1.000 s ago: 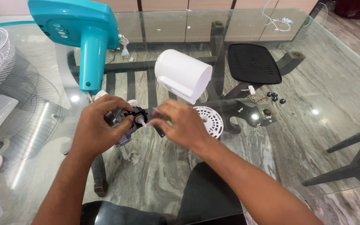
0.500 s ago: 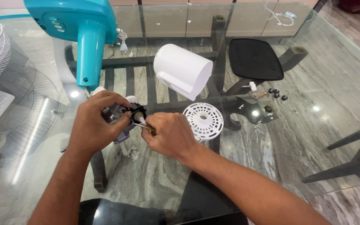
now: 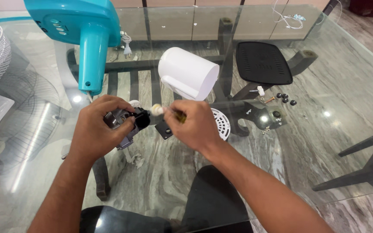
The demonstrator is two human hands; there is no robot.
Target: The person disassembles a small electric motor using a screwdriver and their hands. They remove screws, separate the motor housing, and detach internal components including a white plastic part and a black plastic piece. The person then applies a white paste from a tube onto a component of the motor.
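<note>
Hands meet over a glass desk (image 3: 333, 142), seen from above. Left hand (image 3: 98, 131) has its fingers closed around a small fan motor (image 3: 124, 123), grey metal with a black end, held just above the glass near the desk's middle. Right hand (image 3: 195, 127) has its fingers pinched shut on a screwdriver (image 3: 169, 113) with a dark and yellow handle; a pale tip shows at the motor's black end, though whether it touches is hard to tell. A small black plate (image 3: 165, 129) lies just under the right thumb.

Judging by the pose, a part on the motor is being worked with the tool; the step seems to need the motor held steady and the tip kept square.

Nearby: a teal fan stand (image 3: 87, 39) behind the left hand, a white motor cover (image 3: 188, 73) behind both hands, a round white grille (image 3: 222, 125) beside the right wrist, a black vented panel (image 3: 262, 62), and loose screws (image 3: 283, 98) further right.
</note>
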